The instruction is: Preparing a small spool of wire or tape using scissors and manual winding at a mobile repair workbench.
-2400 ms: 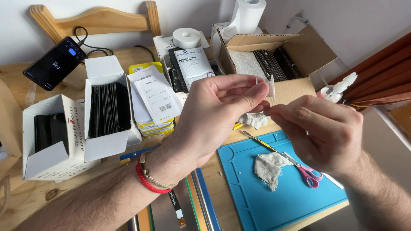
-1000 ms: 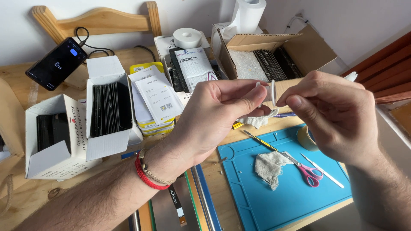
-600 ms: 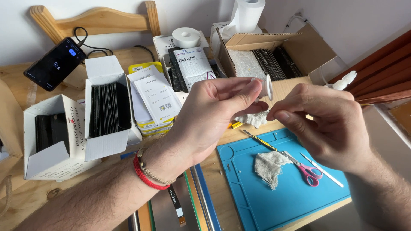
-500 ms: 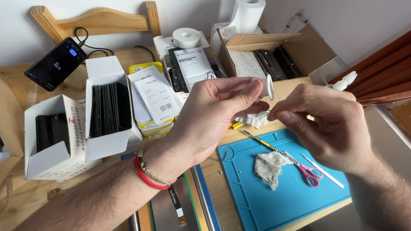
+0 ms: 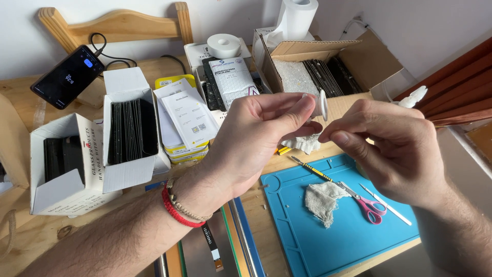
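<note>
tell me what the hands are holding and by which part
The left hand pinches a small white spool-like piece by its narrow stem, flat disc end sticking out. The right hand is pinched beside it; anything held there cannot be told.

bright, even daylight, soft and diffuse, no single source to be told. shadows faint: a soft one under the left hand (image 5: 256,138) on the table (image 5: 46,231). mild glare on the white wall (image 5: 410,31) and paper roll (image 5: 294,18). focus sharp across the frame; no motion blur. wide lens bows the edges, the forearms stretched near the bottom.
</note>
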